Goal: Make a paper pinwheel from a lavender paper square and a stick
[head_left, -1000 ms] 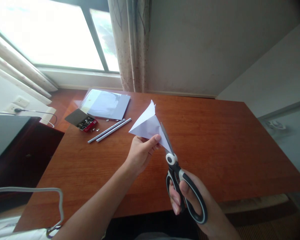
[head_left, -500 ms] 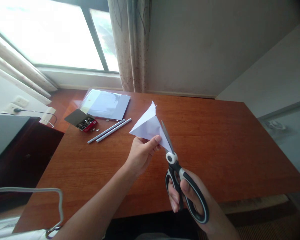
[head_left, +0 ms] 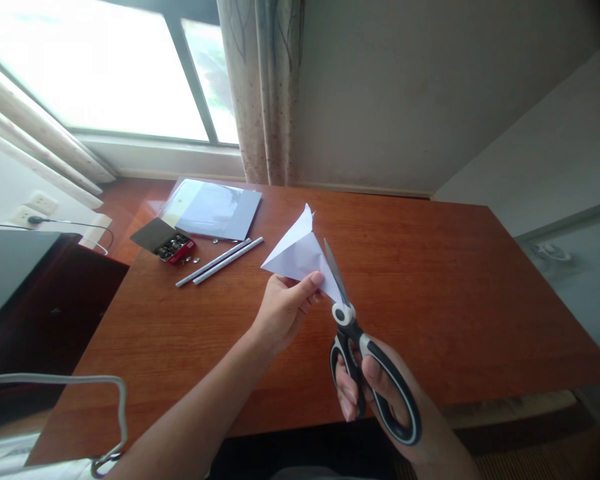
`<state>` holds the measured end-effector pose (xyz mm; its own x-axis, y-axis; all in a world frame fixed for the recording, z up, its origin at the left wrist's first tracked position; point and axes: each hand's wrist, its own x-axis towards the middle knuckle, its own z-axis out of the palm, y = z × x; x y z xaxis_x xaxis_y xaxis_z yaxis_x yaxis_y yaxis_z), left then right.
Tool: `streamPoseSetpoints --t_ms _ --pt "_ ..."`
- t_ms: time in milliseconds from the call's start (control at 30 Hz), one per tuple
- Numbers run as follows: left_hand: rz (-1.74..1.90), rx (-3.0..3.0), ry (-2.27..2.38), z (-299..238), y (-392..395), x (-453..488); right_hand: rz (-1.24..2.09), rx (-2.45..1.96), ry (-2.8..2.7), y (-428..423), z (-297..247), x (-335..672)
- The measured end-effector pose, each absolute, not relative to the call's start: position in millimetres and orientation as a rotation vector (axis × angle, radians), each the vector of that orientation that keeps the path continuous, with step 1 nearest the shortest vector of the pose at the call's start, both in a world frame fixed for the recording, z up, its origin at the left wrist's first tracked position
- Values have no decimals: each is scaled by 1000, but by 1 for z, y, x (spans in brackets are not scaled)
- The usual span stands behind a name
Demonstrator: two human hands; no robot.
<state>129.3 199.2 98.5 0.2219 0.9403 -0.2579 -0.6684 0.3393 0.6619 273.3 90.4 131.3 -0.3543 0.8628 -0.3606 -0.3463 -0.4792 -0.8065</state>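
My left hand [head_left: 283, 308] pinches a folded white paper [head_left: 299, 252] above the middle of the wooden table [head_left: 455, 287], thumb on top near its lower edge. My right hand [head_left: 380, 393] grips black-and-white scissors [head_left: 360, 353] through the handle loops. The blades point up and away and lie along the paper's right edge, meeting it just right of my left thumb. Both hands are held above the table.
At the back left of the table lie a clear plastic folder [head_left: 213, 208], two grey rods [head_left: 220, 261] and an open box of small metal pieces [head_left: 169, 244]. A curtain [head_left: 263, 87] hangs by the window. A dark cabinet [head_left: 40, 293] stands left of the table.
The scissors and my right hand have shifted slightly up and right along the paper's edge. My left hand and the paper have stayed almost in place.
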Motion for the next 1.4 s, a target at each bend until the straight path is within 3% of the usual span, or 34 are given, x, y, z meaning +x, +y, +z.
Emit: streamPoseSetpoints --t_ms 1400 --pt "1178 502 644 96 199 127 1868 -1026 -766 87 123 267"
